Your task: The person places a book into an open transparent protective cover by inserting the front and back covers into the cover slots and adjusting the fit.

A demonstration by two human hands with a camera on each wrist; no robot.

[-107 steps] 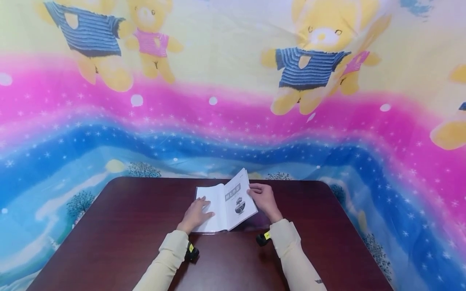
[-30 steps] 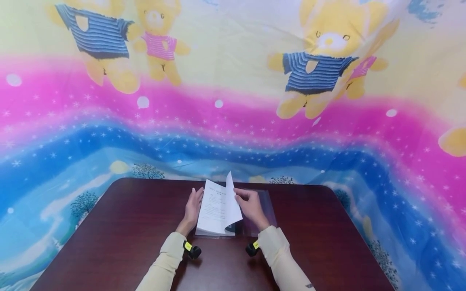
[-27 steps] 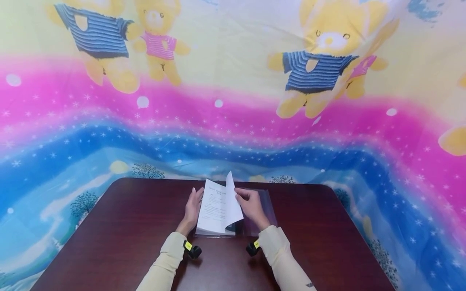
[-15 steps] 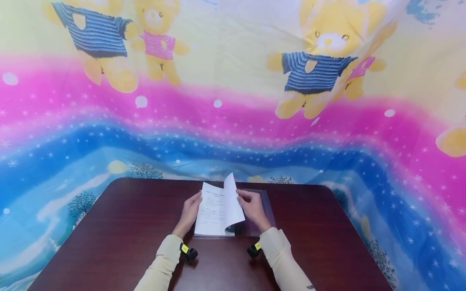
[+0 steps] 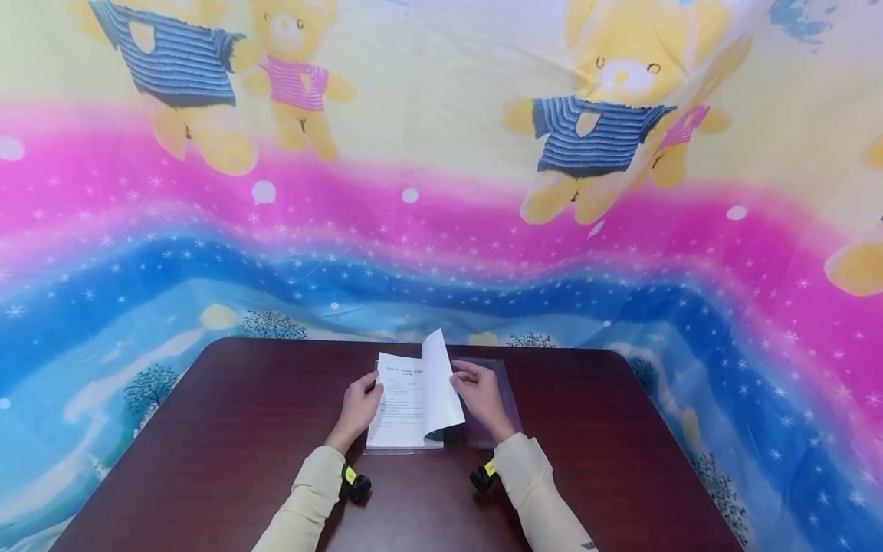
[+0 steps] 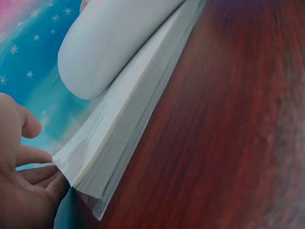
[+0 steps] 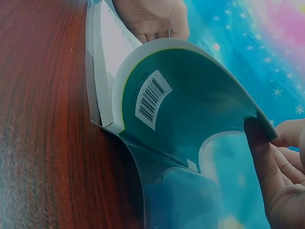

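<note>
A thick paperback book (image 5: 398, 402) lies on the table, open near its end, with a printed page facing up on the left. My left hand (image 5: 357, 402) holds the left edge of the pages, its fingers (image 6: 35, 155) at the page corner in the left wrist view. With thumb and fingers, my right hand (image 5: 483, 395) pinches the raised back cover (image 7: 186, 90), which curls upward. Its outside is dark green with a white barcode label (image 7: 152, 99). A clear plastic book jacket (image 5: 507, 395) spreads flat to the right, partly under the right hand.
The dark reddish-brown table (image 5: 241, 445) has rounded far corners. Behind it hangs a colourful cloth (image 5: 428, 253) printed with bears and snowflakes. A small black camera with a yellow tag sits at each wrist.
Earlier the book was open at its title page; its pages now lie on the left. Over the last second my left hand has gone from beside the book to holding its edge.
</note>
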